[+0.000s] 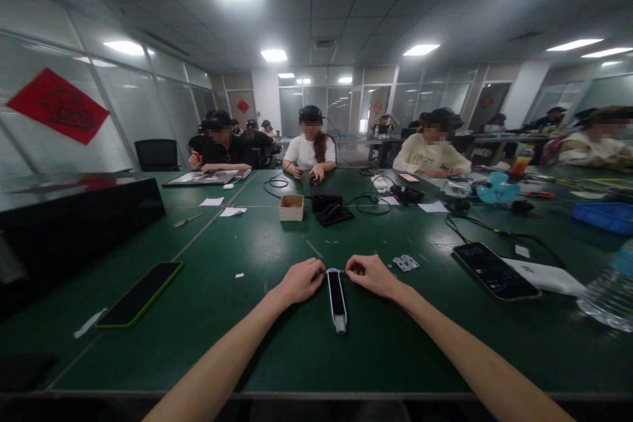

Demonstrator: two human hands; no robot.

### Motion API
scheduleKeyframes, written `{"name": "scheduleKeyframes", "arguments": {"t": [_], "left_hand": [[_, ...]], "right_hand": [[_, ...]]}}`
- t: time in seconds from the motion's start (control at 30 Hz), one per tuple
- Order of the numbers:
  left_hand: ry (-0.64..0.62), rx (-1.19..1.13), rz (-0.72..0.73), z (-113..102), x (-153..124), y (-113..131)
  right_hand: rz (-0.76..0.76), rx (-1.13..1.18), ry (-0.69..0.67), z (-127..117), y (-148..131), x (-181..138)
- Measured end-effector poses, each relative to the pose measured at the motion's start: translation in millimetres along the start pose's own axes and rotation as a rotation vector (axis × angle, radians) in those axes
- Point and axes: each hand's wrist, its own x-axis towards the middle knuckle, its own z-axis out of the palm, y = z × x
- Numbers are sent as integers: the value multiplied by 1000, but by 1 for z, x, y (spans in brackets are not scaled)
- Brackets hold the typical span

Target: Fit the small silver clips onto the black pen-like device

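A slim device with a black face and a whitish frame (337, 297) lies on the green table, its narrow grey tip toward me. At its far end, my left hand (302, 279) rests on the left side with thumb and fingers pinched together. Opposite it, my right hand (372, 273) is also closed in a pinch, close to the same end. Something thin seems to run between the fingertips and the device, too small to make out. Just right of my right hand lies a flat piece of grey-white metal plates with holes (406, 263).
A green-edged phone (141, 295) lies left, another phone (494, 269) right, beside a water bottle (610, 290). Farther back are a small box (291, 208), a black stand (329, 206), a screwdriver (188, 219) and cables. Several people sit across the table, including one in white (310, 148).
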Motion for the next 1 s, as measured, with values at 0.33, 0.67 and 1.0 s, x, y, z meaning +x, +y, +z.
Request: {"name": "scheduleKeyframes", "arguments": {"t": [0.33, 0.67, 1.0], "left_hand": [[6, 1, 6, -1, -1, 0], [3, 7, 4, 1, 0, -1], [-10, -5, -7, -1, 0, 0]], "right_hand": [[-8, 22, 4, 3, -1, 0], [-7, 31, 27, 7, -2, 1], [-19, 34, 35, 10, 0, 1]]}}
